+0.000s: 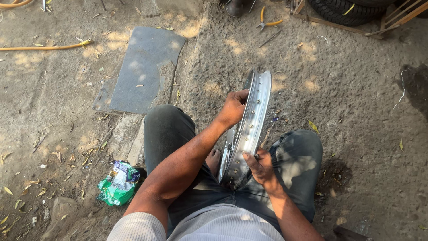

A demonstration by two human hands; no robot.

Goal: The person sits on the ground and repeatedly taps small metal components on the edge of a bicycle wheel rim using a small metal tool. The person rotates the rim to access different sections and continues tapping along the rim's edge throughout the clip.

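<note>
Hands are working a bare chrome wheel rim (249,129), which is standing on edge between the seated person's knees and serving as the landmark for everything else. Its plane is running away from the body, so the hoop's long line is stretching from the lap out toward the open ground beyond the knees, leaning slightly to the right at the far end. The left hand (234,108) is curling over the far upper part of the rim, its grip closing on the left edge. The right hand (261,167) is pressing against the near lower part on the rim's right side, fingers narrowed around something small and dark there; whether it is a spoke nipple or a tool cannot be told. The right hand is lying nearer the body, the left farther along the hoop. A bare foot (215,159) is showing just left of the rim's lower end. Well left of the rim, a crumpled green wrapper (118,184) is lying on the dirt, and a grey stone slab (142,67) is lying farther out on that side. Beyond the rim's far end, yellow-handled pliers (267,21) are lying on the ground.
</note>
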